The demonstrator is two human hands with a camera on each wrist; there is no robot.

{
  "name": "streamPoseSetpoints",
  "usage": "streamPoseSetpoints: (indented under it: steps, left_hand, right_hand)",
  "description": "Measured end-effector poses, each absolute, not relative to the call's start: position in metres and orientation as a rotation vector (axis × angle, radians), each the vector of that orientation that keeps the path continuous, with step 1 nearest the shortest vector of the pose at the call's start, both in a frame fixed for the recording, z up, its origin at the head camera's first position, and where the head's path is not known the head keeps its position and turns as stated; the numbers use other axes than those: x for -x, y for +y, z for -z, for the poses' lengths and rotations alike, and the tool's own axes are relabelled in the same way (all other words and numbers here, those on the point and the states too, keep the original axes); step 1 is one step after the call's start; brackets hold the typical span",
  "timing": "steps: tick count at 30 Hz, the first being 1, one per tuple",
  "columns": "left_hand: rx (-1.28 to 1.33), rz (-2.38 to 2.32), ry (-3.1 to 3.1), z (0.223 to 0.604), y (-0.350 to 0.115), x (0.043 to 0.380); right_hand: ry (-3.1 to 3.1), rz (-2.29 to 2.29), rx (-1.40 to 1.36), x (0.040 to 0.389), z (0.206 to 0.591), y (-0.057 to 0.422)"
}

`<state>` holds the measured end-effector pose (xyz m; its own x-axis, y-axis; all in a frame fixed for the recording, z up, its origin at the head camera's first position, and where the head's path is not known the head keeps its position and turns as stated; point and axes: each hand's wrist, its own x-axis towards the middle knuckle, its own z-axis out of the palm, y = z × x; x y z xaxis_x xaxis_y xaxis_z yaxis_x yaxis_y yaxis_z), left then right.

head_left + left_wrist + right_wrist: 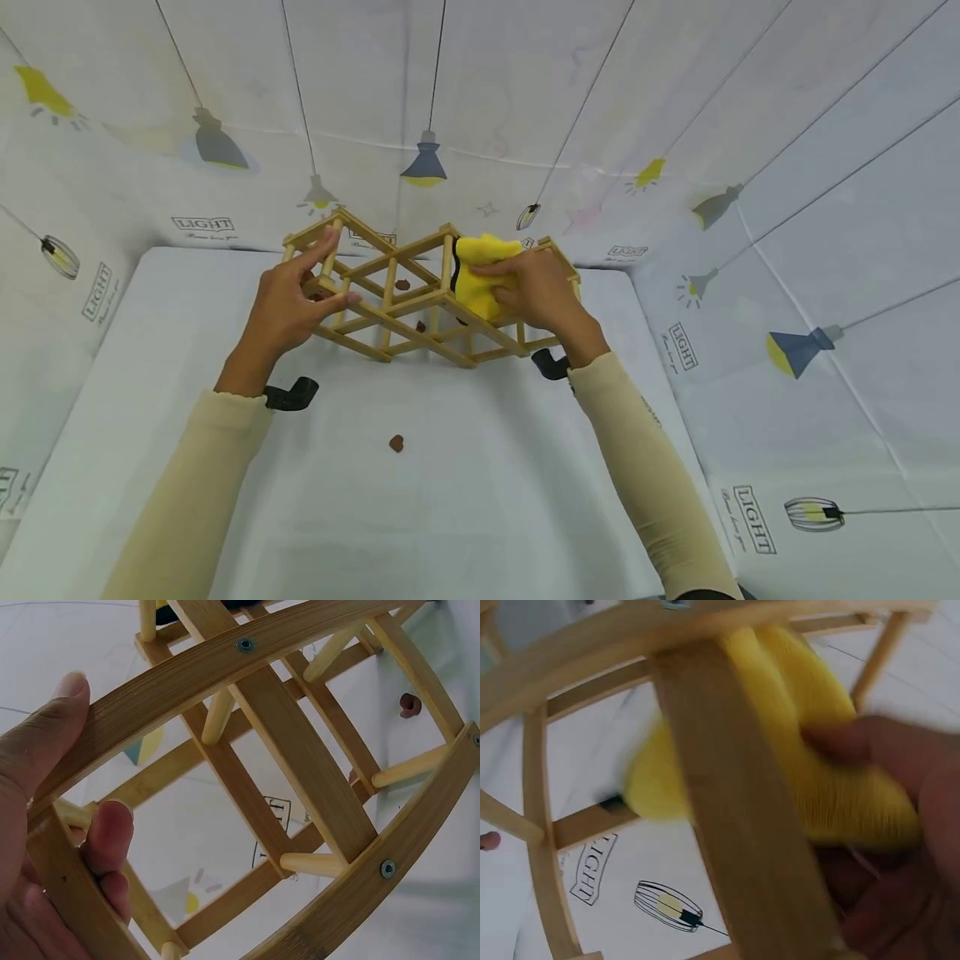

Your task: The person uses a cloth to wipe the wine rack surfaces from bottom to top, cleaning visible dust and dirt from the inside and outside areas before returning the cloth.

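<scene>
A wooden lattice rack [386,312] of slats and round dowels is held up over the far part of the white table. My left hand [288,304] grips its left end, thumb on one slat and fingers curled round another, as the left wrist view shows at the end slat [75,889]. In my right hand [543,287] is a bunched yellow knit cloth [480,279] with a dark edge. The right hand presses the cloth against the slats in the right half of the rack. In the right wrist view the cloth [840,787] passes behind a broad slat [739,802], thumb on top of it.
A small brown lump [396,443] lies on the white table [420,517] nearer to me; two similar bits show through the rack. White walls printed with lamps [425,162] rise behind and at both sides. A black camera mount [292,394] sits at my left wrist.
</scene>
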<state>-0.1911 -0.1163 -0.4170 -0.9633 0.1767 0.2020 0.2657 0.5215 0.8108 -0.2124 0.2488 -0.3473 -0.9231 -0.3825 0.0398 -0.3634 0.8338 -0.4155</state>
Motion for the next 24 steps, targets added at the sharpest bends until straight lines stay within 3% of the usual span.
streamPoseSetpoints:
  steps: [8,16,24]
  left_hand:
    - [0.419,1.438,-2.663,0.414,-0.116,0.193]
    - [0.396,1.445,-2.659,0.415,-0.114,0.192]
    - [0.410,1.430,-2.664,0.414,-0.115,0.191]
  right_hand:
    - [3.050,0.908,0.454,0.218,0.334,0.252]
    - [2.876,0.542,0.482,0.222,0.340,0.243]
    - [2.788,1.002,0.399,0.222,0.335,0.237]
